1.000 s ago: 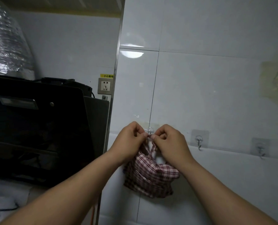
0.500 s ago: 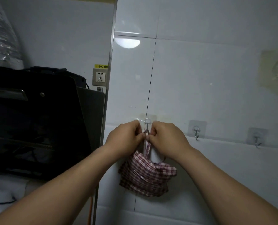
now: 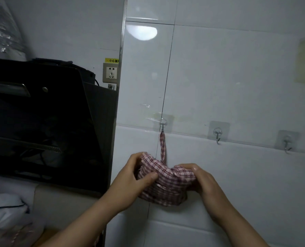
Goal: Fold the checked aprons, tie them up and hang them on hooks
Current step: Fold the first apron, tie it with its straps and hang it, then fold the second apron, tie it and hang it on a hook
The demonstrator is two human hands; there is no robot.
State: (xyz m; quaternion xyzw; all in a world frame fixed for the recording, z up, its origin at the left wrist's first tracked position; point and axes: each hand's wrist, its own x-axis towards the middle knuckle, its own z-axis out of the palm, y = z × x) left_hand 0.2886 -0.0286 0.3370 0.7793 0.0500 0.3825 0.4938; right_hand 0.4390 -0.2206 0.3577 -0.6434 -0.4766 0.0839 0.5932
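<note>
Your left hand (image 3: 130,180) and right hand (image 3: 203,182) gripped opposite ends of the folded checked apron (image 3: 166,186), fingers curled into the cloth, seemingly to square up the bundle and ease its weight onto the hanger. The bundle lay crosswise against the tiled wall (image 3: 219,77), long axis running left to right, while its strap (image 3: 163,148) rose straight up to the leftmost hook (image 3: 163,125). Two more hooks (image 3: 218,135) to the right hung bare.

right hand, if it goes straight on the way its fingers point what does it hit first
The checked apron: the right hand grips it, fingers pointing left into the bundle. Past it, probably the left hand.
</note>
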